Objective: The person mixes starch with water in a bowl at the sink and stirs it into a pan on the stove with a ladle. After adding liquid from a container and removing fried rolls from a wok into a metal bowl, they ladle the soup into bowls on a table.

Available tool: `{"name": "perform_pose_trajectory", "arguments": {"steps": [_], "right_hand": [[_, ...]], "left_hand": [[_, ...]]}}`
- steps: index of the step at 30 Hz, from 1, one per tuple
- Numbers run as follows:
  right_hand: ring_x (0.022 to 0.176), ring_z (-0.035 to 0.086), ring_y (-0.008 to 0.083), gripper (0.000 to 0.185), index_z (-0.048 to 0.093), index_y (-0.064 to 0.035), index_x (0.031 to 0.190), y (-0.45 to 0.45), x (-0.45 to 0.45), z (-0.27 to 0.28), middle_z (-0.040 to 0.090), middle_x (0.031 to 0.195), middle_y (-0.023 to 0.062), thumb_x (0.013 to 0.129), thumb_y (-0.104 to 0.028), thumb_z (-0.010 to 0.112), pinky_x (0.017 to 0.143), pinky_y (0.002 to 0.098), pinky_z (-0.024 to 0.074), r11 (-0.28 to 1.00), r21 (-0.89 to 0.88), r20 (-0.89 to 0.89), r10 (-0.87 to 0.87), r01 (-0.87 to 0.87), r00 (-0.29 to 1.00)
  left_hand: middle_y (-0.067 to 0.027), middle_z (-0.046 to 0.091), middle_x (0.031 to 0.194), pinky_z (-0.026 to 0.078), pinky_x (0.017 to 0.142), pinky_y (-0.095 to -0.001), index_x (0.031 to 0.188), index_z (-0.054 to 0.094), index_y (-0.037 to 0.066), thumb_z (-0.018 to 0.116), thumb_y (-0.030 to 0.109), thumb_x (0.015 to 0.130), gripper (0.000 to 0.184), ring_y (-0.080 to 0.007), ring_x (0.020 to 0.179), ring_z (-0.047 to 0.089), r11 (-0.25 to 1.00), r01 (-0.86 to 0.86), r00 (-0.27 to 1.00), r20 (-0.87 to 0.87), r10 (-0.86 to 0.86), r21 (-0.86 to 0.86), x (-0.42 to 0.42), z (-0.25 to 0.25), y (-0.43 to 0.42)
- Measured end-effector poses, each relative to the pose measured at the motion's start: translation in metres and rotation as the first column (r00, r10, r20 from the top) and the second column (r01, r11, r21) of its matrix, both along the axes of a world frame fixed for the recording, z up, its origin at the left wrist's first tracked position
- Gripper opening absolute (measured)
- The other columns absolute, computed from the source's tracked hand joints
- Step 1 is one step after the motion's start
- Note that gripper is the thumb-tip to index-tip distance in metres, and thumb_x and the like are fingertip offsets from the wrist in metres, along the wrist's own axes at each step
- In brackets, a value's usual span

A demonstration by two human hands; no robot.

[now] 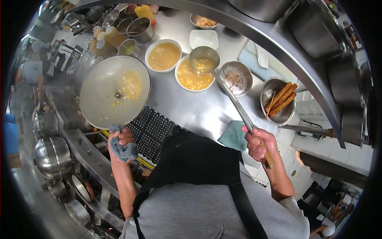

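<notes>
My right hand (259, 146) is closed round the wooden end of a long ladle (238, 104). The ladle's round cup holds yellow, corn-flecked soup and hangs over the far edge of a white soup bowl (193, 81). Beside that stands a second white bowl (163, 56) of similar soup. My left hand (124, 144) grips a bunched grey cloth (124, 151) at the near rim of a large wok (99, 93). Any wok handle under the cloth is hidden. The wok leans towards the counter, with some soup and corn kernels inside.
On the steel counter (175, 105) are a metal bowl of pale shreds (238, 79), a white dish (203, 40) and a green cloth (233, 136). A metal bowl (278, 115) holds brown rolls at right. A steel shelf edge (304, 57) arches overhead; a black perforated mat (148, 133) lies below.
</notes>
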State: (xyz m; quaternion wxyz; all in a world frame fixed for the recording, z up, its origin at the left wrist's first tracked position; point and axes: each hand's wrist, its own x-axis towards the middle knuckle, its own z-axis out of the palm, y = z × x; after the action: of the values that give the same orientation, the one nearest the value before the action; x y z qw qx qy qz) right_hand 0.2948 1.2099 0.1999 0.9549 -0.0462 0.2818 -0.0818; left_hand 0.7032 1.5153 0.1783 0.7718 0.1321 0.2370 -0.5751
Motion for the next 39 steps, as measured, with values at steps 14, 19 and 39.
{"name": "perform_pose_trajectory", "arguments": {"steps": [14, 19, 39], "right_hand": [[0.04, 0.046, 0.0108, 0.029, 0.058, 0.0025, 0.122, -0.003, 0.15, 0.001, 0.052, 0.066, 0.0012, 0.099, -0.016, 0.059, 0.038, 0.0274, 0.039, 0.448, -0.696, -0.577, 0.116, -0.561, 0.808], [0.052, 0.048, 0.0122, 0.027, 0.062, -0.0008, 0.118, 0.013, 0.163, -0.016, 0.053, 0.062, 0.0049, 0.094, -0.012, 0.065, 0.053, 0.0312, 0.0426, -0.274, -0.712, -0.612, -0.208, -0.646, 0.763], [0.081, 0.069, 0.0351, 0.044, 0.058, -0.008, 0.13, 0.001, 0.181, -0.111, 0.07, 0.097, 0.015, 0.087, -0.017, 0.068, 0.069, 0.0458, 0.056, -0.572, -0.672, -0.364, -0.299, -0.471, 0.882]], "left_hand": [[0.0003, 0.053, 0.073, 0.046, 0.055, -0.0301, 0.098, 0.057, 0.001, 0.064, 0.012, 0.084, 0.018, -0.0152, 0.061, 0.054, 0.994, 0.009, 0.992, 0.123, -0.022, 0.111, 0.022, -0.01, -0.02], [-0.0007, 0.051, 0.071, 0.045, 0.053, -0.027, 0.091, 0.053, 0.005, 0.066, 0.009, 0.082, 0.016, -0.0139, 0.058, 0.05, 0.972, -0.058, 0.944, 0.33, -0.021, 0.227, 0.036, -0.004, -0.042], [-0.0049, 0.055, 0.076, 0.05, 0.051, -0.032, 0.095, 0.056, 0.009, 0.074, 0.015, 0.078, 0.026, -0.0195, 0.055, 0.056, 0.816, -0.165, 0.614, 0.706, -0.354, 0.554, 0.056, 0.02, -0.149]]}}
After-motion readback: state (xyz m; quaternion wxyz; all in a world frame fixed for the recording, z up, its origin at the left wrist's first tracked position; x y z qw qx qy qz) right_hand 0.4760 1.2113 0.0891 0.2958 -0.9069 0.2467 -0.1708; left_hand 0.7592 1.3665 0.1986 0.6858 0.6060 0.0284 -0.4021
